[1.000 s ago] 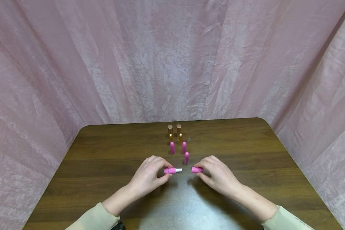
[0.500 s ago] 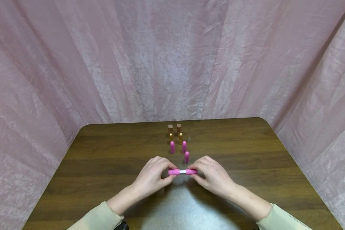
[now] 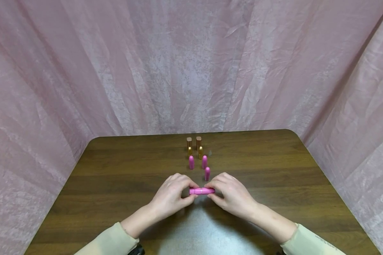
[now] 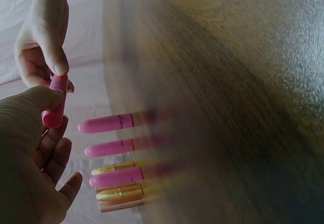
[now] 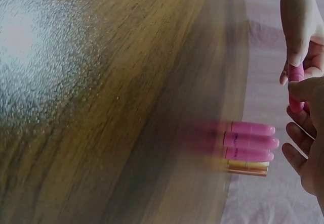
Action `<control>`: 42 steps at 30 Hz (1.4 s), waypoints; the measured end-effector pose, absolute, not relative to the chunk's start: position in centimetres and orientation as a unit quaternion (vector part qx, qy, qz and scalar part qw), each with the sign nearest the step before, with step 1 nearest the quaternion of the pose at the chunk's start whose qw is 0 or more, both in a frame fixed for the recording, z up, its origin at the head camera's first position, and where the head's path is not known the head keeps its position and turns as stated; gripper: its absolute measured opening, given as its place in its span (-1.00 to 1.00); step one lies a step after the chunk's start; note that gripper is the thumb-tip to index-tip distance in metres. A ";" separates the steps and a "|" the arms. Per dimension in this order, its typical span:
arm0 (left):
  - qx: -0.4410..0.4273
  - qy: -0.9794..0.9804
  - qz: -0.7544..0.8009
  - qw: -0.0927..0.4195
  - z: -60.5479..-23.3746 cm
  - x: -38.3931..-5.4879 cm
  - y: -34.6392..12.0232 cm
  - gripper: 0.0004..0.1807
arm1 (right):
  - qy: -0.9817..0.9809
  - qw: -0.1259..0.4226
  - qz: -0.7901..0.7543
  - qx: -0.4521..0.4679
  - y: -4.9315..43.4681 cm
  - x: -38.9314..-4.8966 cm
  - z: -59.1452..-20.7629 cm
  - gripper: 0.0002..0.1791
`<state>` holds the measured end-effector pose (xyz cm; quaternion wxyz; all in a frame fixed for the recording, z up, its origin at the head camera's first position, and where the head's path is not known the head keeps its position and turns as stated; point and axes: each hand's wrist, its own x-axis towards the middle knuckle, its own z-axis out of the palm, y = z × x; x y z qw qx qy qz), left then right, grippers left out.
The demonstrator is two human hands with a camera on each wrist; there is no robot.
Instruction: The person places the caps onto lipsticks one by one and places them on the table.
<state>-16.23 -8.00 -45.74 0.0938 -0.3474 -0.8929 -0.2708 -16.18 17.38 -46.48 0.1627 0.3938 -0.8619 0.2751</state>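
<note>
A pink lipstick (image 3: 201,191) lies level between my two hands, its cap and base together with no silver tube showing. My left hand (image 3: 170,194) pinches the base end between thumb and fingers. From the other side, my right hand (image 3: 231,194) pinches the cap end the same way. In the left wrist view the same pink lipstick (image 4: 54,102) has a thumb pressed on it from each hand. Just beyond the hands stand three upright pink lipsticks, the nearest pink lipstick (image 3: 207,174) close to my right fingertips.
Behind the pink ones, two gold lipsticks (image 3: 200,152) stand upright. Two copper-coloured square-topped tubes (image 3: 199,142) stand farthest back. The brown wooden table (image 3: 115,177) has rounded far corners, with a pink curtain (image 3: 191,71) hanging behind it.
My hands have come together. The cap in my right hand has moved left onto the lipstick base, covering the silver tube. The standing lipsticks stay in place.
</note>
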 end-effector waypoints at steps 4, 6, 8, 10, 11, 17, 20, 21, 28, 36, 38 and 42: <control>-0.347 -0.894 -0.269 0.094 -45.8 -16.3 -7.9 -0.79 | -0.863 0.161 0.273 0.394 17.3 -16.2 -46.5 -0.70; -0.347 -0.893 -0.269 0.096 -45.9 -16.3 -7.9 -0.79 | -0.863 0.160 0.272 0.394 17.3 -16.2 -46.6 -0.70; -0.347 -0.892 -0.271 0.097 -46.0 -16.3 -7.9 -0.79 | -0.863 0.160 0.272 0.395 17.2 -16.2 -46.6 -0.70; -0.347 -0.892 -0.273 0.098 -46.0 -16.2 -7.9 -0.79 | -0.863 0.160 0.272 0.395 17.2 -16.2 -46.6 -0.70; -0.346 -0.892 -0.274 0.098 -46.0 -16.2 -7.9 -0.79 | -0.863 0.161 0.272 0.395 17.2 -16.2 -46.6 -0.70; -0.343 -0.892 -0.278 0.099 -46.0 -16.2 -7.7 -0.80 | -0.862 0.164 0.274 0.393 17.2 -16.1 -46.6 -0.69; -0.342 -0.892 -0.280 0.100 -46.0 -16.1 -7.6 -0.80 | -0.861 0.166 0.275 0.394 17.2 -16.1 -46.6 -0.69; -0.341 -0.892 -0.280 0.100 -46.0 -16.1 -7.6 -0.80 | -0.861 0.167 0.275 0.395 17.2 -16.1 -46.6 -0.69; -0.336 -0.893 -0.282 0.098 -46.1 -16.0 -7.5 -0.80 | -0.857 0.171 0.276 0.401 17.2 -16.1 -46.8 -0.69; -0.336 -0.892 -0.287 0.099 -46.3 -15.8 -7.3 -0.79 | -0.856 0.177 0.274 0.400 17.1 -16.0 -47.0 -0.71; -0.334 -0.892 -0.289 0.098 -46.4 -15.8 -7.3 -0.79 | -0.856 0.176 0.276 0.400 17.1 -15.9 -47.1 -0.71; -0.331 -0.892 -0.291 0.095 -46.5 -15.7 -7.2 -0.79 | -0.857 0.174 0.277 0.397 17.0 -15.9 -47.3 -0.71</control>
